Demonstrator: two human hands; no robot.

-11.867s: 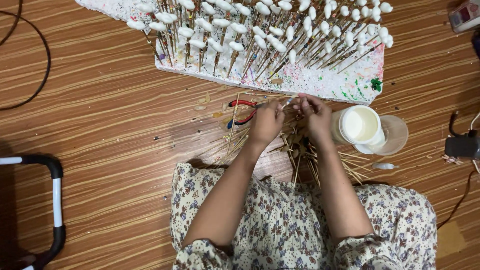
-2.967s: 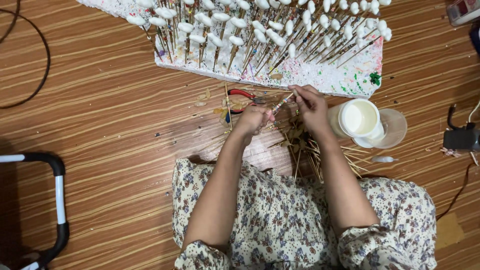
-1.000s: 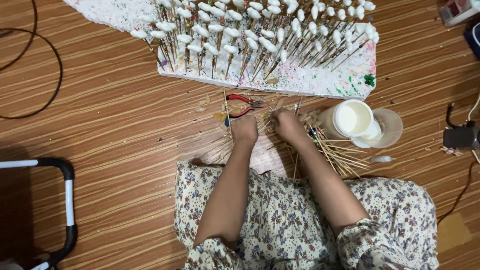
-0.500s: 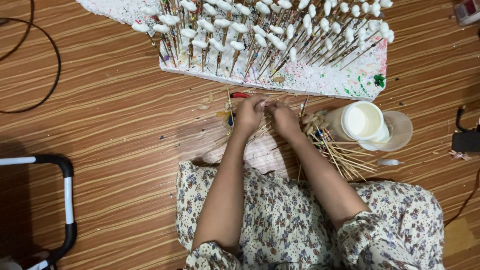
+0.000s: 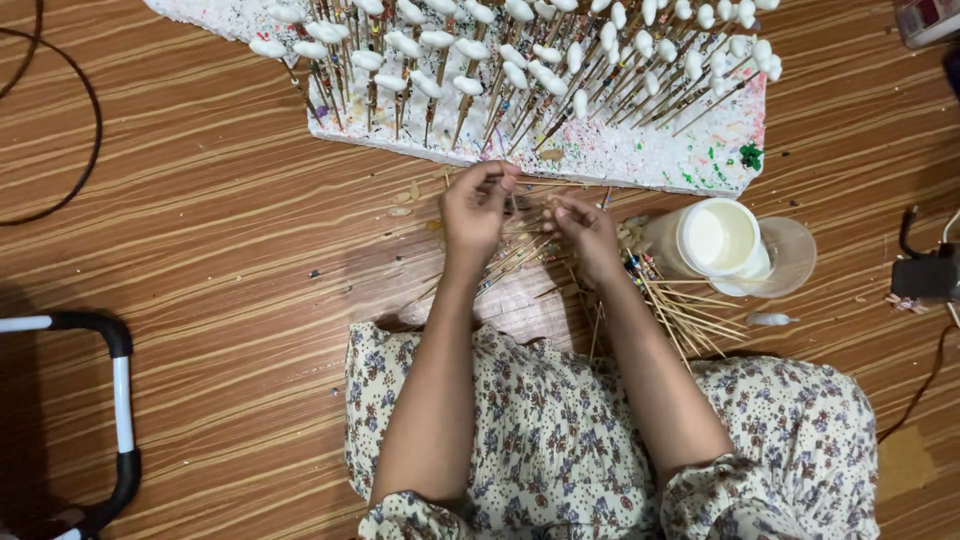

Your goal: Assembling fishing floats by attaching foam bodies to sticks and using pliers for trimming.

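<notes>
View from above of a person seated on a wood-grain floor point(image 5: 200, 260), lap covered by a floral dress point(image 5: 560, 440), both bare arms reaching forward.

The left hand point(image 5: 475, 205) is lifted a little, its fingers point(image 5: 497, 176) pinched together on something thin; what exactly is pinched is too small to tell. The right hand point(image 5: 588, 228) sits just beside it, fingers curled down into a loose pile of thin wooden sticks point(image 5: 660, 305) that fans out on the floor between the knees and the hands; whether it has hold of a stick cannot be told.

Directly beyond the hands lies a white foam board point(image 5: 650, 150) spattered with paint, its near edge very close to the fingertips. Dozens of sticks stand in it at a slant, each topped with a small white bud-shaped tip point(image 5: 470, 85). To the right of the right hand, touching the stick pile, stands an open white jar point(image 5: 715, 240) with a clear lid point(image 5: 790, 255) beside it. A small white capsule-shaped piece point(image 5: 770, 319) lies near the sticks. Far right are a dark adapter point(image 5: 925, 275) and cords; far left a black cable point(image 5: 70, 130) loops across the floor, and a black-and-white tube frame point(image 5: 95, 400) sits at the lower left.

Half a second ago both hands were close together over the pile; now the left has risen toward the board. The red-handled pliers seen earlier are now hidden.

Open floor lies to the left of the hands; the right side is crowded.
</notes>
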